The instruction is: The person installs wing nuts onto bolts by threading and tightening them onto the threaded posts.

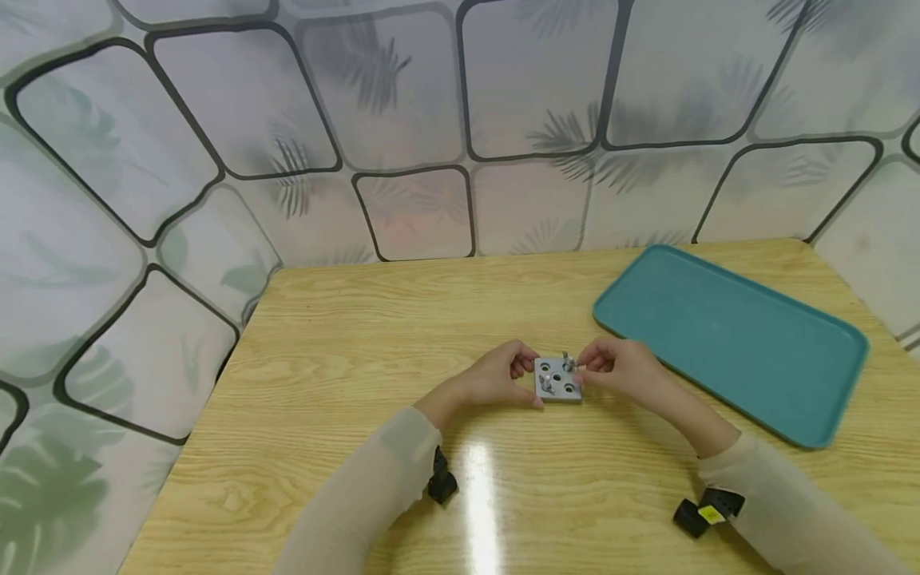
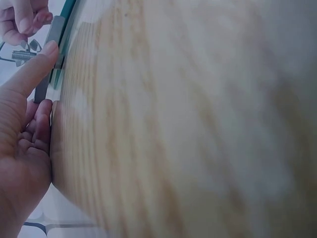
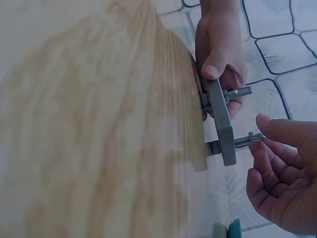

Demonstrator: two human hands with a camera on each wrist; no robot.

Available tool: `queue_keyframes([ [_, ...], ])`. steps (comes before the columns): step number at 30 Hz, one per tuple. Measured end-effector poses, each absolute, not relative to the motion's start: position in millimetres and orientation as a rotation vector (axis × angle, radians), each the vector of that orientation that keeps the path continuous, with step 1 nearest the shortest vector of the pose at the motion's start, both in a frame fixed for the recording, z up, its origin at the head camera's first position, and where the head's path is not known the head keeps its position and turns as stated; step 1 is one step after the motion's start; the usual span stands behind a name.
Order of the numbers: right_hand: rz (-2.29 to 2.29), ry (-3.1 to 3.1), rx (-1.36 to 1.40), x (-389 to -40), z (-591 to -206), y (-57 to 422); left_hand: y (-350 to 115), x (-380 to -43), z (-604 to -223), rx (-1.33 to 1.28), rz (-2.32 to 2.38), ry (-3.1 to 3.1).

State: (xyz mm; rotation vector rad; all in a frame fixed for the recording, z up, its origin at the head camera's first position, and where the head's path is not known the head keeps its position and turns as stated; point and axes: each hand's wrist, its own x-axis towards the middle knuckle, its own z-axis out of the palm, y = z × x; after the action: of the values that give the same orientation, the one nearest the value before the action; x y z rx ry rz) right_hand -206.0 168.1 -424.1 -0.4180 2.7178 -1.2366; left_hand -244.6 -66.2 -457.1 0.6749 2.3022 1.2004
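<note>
A small grey metal plate [image 1: 557,389] with several round holes is held just above the table, its left side gripped by my left hand [image 1: 496,377]. In the right wrist view the left thumb [image 3: 213,71] presses on the plate's edge. Two bolts go through the plate, their heads on the underside. One wing nut [image 1: 546,385] sits on the near-left bolt. At the far-right bolt [image 3: 242,141], my right hand [image 1: 624,369] pinches the small wing nut [image 3: 255,136] at the bolt's upper end between thumb and index finger.
A teal tray [image 1: 726,343] lies at an angle on the right of the wooden table [image 1: 374,335], just beyond the right hand. Behind the table hangs a patterned wall covering [image 1: 417,212]. Black wrist cameras [image 1: 442,479] are strapped to both sleeves.
</note>
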Motion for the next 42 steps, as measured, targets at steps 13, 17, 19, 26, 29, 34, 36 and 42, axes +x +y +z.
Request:
queue_keyframes([
  [13, -1.226, 2.759, -0.394, -217, -429, 175, -67, -246, -456, 0.654, 1.204, 2.286],
  [17, -1.229, 2.794, -0.415, -220, -429, 169, -66, -245, -454, 0.649, 1.199, 2.284],
  [19, -1.232, 2.801, -0.426, -222, -430, 167, -66, -245, -453, 0.647, 1.198, 2.284],
  [26, -1.242, 2.777, -0.434, -222, -430, 165, -66, -244, -453, 0.651, 1.196, 2.287],
  [29, -1.233, 2.764, -0.446, -220, -429, 167, -66, -244, -454, 0.650, 1.200, 2.287],
  [34, -1.225, 2.741, -0.461, -213, -427, 167, -66, -244, -454, 0.646, 1.196, 2.290],
  [36, -1.241, 2.733, -0.460, -211, -427, 167, -66, -244, -454, 0.646, 1.200, 2.290],
  [42, -1.238, 2.766, -0.427, -212, -427, 171, -65, -245, -456, 0.651, 1.205, 2.294],
])
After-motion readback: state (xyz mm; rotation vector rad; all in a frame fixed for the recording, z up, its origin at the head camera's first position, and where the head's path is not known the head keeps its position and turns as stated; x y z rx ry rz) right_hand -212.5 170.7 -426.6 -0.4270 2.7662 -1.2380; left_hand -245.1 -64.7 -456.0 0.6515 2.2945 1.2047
